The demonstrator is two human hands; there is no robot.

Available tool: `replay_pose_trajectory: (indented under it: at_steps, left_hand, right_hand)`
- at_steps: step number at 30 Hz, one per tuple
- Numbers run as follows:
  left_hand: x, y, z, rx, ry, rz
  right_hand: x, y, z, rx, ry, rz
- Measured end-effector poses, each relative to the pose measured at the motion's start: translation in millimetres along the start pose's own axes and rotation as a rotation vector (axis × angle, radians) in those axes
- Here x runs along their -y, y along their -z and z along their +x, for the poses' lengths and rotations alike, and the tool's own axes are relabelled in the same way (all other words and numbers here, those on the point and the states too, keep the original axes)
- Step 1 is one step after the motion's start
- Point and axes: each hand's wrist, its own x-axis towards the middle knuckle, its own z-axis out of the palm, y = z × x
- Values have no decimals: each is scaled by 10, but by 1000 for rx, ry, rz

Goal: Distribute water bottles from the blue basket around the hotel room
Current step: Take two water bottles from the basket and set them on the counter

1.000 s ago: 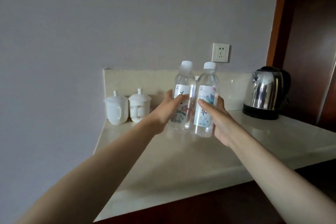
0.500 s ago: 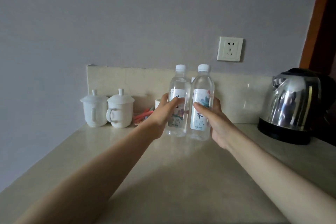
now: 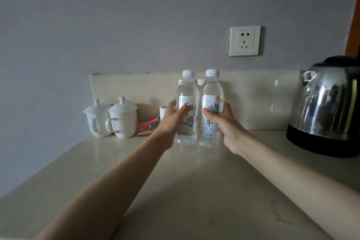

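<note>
Two clear water bottles with white caps and printed labels stand upright side by side near the back of the beige counter (image 3: pixel 175 191). My left hand (image 3: pixel 173 121) grips the left bottle (image 3: pixel 187 91) around its label. My right hand (image 3: pixel 224 124) grips the right bottle (image 3: pixel 212 93) the same way. Their bases sit at or just above the counter; contact is hard to tell. Reflections of both bottles show in the glossy backsplash (image 3: pixel 253 95) behind. The blue basket is not in view.
Two white lidded mugs (image 3: pixel 112 118) stand at the back left, with coloured sachets (image 3: pixel 148 125) and a small white cup (image 3: pixel 163 110) beside them. A steel electric kettle (image 3: pixel 327 105) sits at the right. A wall socket (image 3: pixel 245 41) is above the backsplash.
Both hands have carried the bottles further back and lower toward the counter near the backsplash, and the view has come closer to the counter.
</note>
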Motion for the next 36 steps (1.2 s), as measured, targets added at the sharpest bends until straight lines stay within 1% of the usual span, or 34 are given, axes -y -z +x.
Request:
replay_pose_trajectory:
  at_steps: [3,6,13,17,21,26,29,32,36]
  left_hand:
    - [23,33,12,-34,-13,-23]
    - [56,89,27,-32,-18,-17]
    - [123,258,97,-28,-38,17]
    - [138,292,162,-37,-71,-11]
    - [137,298,171,-35,-83,-25]
    - [143,322,184,-40,-92,-62]
    - [142,344,202,-57,-79,-94]
    - [137,363,239,-78,-59,-138]
    - [154,385,264,-90,-50,-131]
  right_hand:
    - [-34,-11,50,-8,6,7]
    - [-102,8,139,-19,2,-15]
    - [-237,254,297,-116,-44,-81]
    - [-309,386,390,-177,-47,-106]
    - [-371,434,480,-219,-60,-72]
    - [-439,505,563,-212,-50,-75]
    - [-465,525,586,-198,-18,-150]
    - [-471,550,591,-143,26,-236]
    - [-468,571,614,-104,106,-346]
